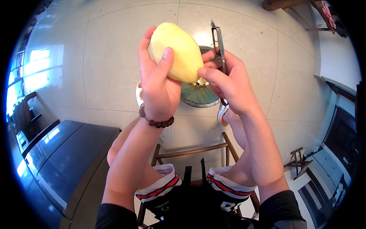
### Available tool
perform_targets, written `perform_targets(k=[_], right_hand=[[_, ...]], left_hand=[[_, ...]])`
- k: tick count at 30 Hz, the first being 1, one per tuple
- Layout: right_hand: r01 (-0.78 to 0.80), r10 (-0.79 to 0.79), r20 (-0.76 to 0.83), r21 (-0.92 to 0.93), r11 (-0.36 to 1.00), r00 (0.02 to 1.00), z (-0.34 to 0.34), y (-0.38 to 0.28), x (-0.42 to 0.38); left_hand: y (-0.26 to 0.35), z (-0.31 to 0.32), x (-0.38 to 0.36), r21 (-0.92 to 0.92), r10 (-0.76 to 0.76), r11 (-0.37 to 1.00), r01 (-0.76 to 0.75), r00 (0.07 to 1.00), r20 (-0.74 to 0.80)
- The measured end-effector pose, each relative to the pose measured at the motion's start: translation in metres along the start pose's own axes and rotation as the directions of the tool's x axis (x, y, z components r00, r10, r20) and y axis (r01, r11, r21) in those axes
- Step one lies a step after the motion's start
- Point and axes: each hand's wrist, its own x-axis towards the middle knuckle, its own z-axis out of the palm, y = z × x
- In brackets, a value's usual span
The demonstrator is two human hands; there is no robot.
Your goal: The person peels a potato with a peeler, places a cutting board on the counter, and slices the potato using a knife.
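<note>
A smooth, pale yellow peeled potato [177, 51] rests in my left hand [159, 86], its fingers wrapped behind and the thumb lying across the front. Close on the right, my right hand [232, 82] grips a metal vegetable peeler [222, 49], blade end pointing up and away from me. The right thumb and fingertips are at the potato's lower right end, while the peeler itself stands apart from it. Below both hands, a round bin with a green liner [198, 96] sits on the floor, partly hidden, with some light scraps inside.
My legs straddle a wooden stool or chair frame [192, 150]. A dark glossy table [72, 156] stands to the left. A small wooden stool [299, 162] is at the right, and wooden furniture [280, 4] at the top right. Pale tiles [114, 57] cover the floor.
</note>
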Motion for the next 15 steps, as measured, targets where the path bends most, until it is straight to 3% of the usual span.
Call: perform_targets(k=[6, 10, 15], right_hand=[[-0.102, 0.093, 0.053, 0.198, 0.975, 0.994, -0.004, 0.005, 0.000], [-0.141, 0.113, 0.112, 0.284, 0.948, 0.987, -0.011, 0.001, -0.002], [-0.105, 0.085, 0.097, 0.222, 0.969, 0.992, -0.002, -0.005, -0.003]], left_hand=[[-0.005, -0.002, -0.002, 0.170, 0.116, 0.977, -0.130, 0.989, 0.094], [0.000, 0.002, -0.001, 0.054, 0.071, 0.996, -0.074, 0.996, 0.046], [0.002, 0.002, 0.000, -0.021, 0.042, 0.999, -0.041, 0.999, 0.007]])
